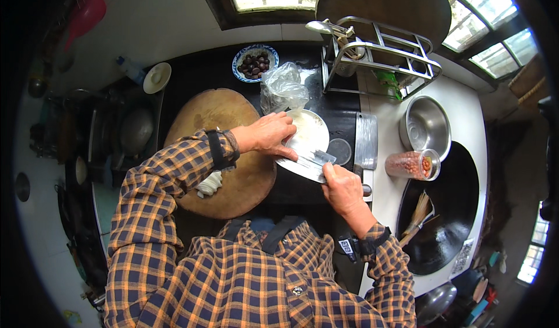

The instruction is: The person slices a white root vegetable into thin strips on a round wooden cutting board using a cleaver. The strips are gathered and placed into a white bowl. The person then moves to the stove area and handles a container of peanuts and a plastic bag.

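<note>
A white plate [318, 125] with pale contents lies before me, right of a round wooden chopping board [218, 118]. My left hand [271, 137] reaches over the board to the plate's left side, thumb and fingers bent around its edge; its exact hold is hidden. At the lower right of the plate, my right hand [345, 190] is closed on a shiny, flat kitchen tool [324, 157], whose kind I cannot make out. White slices [211, 184] sit on the board, partly behind my left sleeve. Beyond the plate is a crumpled clear plastic bag [284, 88].
A cleaver [366, 140] lies right of the plate, near a clear round lid [339, 151]. Further right are a metal pot [426, 123], a jar of reddish nuts [410, 164] and a wok [445, 223] with a brush. A metal rack [380, 51] and a fruit bowl [255, 63] stand behind.
</note>
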`<action>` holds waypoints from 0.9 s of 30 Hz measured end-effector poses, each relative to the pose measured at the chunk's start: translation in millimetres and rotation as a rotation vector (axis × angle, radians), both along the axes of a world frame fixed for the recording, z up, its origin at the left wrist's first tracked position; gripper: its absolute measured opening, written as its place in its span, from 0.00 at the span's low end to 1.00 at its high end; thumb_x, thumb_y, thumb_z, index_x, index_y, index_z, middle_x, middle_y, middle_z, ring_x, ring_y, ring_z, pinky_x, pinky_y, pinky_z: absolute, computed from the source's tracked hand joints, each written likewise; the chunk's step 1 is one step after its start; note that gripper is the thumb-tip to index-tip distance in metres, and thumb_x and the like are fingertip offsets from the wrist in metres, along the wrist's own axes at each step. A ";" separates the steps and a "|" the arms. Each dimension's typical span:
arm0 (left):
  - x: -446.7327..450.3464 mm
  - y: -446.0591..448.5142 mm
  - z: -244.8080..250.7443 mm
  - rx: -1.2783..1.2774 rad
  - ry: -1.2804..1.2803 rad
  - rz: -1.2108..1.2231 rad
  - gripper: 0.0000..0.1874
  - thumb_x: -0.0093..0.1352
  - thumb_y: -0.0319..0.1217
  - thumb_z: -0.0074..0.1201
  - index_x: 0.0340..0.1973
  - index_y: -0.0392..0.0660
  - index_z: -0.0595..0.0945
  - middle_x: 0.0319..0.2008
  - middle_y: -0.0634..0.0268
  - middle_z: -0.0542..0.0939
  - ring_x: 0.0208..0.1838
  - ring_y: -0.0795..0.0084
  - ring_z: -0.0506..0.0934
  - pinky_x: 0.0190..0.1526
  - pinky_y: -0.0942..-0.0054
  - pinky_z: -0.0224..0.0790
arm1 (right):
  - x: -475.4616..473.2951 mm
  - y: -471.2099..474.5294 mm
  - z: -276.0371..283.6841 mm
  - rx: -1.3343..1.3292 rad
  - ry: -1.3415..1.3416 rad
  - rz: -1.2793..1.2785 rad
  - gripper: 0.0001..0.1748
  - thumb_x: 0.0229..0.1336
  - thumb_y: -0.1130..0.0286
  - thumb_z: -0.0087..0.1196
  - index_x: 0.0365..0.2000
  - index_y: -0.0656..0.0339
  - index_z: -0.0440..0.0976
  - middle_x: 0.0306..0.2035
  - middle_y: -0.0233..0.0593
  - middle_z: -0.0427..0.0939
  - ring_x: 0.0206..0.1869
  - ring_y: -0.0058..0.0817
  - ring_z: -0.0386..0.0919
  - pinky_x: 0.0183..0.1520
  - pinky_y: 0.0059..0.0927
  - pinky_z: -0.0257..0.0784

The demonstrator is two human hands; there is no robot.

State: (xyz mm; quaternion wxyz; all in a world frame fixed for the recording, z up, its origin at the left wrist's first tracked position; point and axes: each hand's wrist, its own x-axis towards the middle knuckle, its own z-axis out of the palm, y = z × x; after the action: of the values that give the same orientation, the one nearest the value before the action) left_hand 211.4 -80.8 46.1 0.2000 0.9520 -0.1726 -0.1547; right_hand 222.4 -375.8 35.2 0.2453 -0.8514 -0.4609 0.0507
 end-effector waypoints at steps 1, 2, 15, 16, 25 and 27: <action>1.8 -1.8 -3.1 0.038 0.006 0.011 0.31 0.59 0.62 0.64 0.29 0.43 0.81 0.38 0.55 0.79 0.49 0.53 0.74 0.52 0.58 0.68 | -0.6 -1.8 -1.0 -0.008 -0.001 0.000 0.21 0.43 0.74 0.67 0.37 0.58 0.67 0.28 0.41 0.75 0.33 0.44 0.79 0.34 0.45 0.75; 3.8 -3.1 -6.2 0.063 0.001 0.021 0.31 0.60 0.62 0.64 0.30 0.43 0.82 0.39 0.55 0.80 0.49 0.53 0.75 0.53 0.58 0.68 | -1.5 -2.3 -1.4 -0.030 -0.004 -0.009 0.21 0.43 0.74 0.67 0.37 0.58 0.67 0.28 0.41 0.75 0.33 0.44 0.79 0.34 0.45 0.75; -18.0 66.8 13.9 -0.114 -0.081 0.302 0.13 0.67 0.39 0.64 0.32 0.41 0.88 0.36 0.55 0.82 0.43 0.54 0.80 0.46 0.59 0.74 | -17.2 -13.1 10.8 0.127 0.264 -0.145 0.12 0.51 0.78 0.61 0.35 0.59 0.70 0.27 0.49 0.78 0.29 0.55 0.78 0.32 0.44 0.74; -33.1 75.3 20.8 -0.165 -0.056 0.325 0.11 0.66 0.37 0.64 0.32 0.41 0.87 0.36 0.55 0.82 0.42 0.56 0.81 0.44 0.61 0.75 | -25.6 -11.2 7.3 0.115 0.390 -0.178 0.09 0.55 0.78 0.60 0.36 0.61 0.71 0.24 0.45 0.77 0.24 0.41 0.78 0.30 0.36 0.72; -145.3 118.1 -2.6 -0.050 0.157 0.795 0.21 0.59 0.40 0.71 0.37 0.35 0.82 0.30 0.56 0.83 0.34 0.61 0.82 0.38 0.65 0.75 | -19.9 54.9 -48.5 0.134 1.529 -0.191 0.09 0.73 0.64 0.52 0.44 0.59 0.72 0.21 0.26 0.72 0.16 0.15 0.66 0.18 0.20 0.61; -160.7 121.3 -16.9 -0.012 0.201 0.833 0.27 0.57 0.44 0.71 0.40 0.35 0.79 0.33 0.53 0.81 0.39 0.56 0.81 0.41 0.61 0.74 | -18.5 68.7 -55.0 0.119 1.635 -0.223 0.08 0.73 0.64 0.51 0.43 0.58 0.72 0.21 0.27 0.72 0.16 0.16 0.65 0.17 0.21 0.62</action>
State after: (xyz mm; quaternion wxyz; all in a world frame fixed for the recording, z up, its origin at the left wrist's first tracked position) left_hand 50.7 40.4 29.2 0.2668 0.9194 0.2459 -0.1515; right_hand 203.9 -307.2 -19.9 0.5515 -0.5723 -0.0517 0.6047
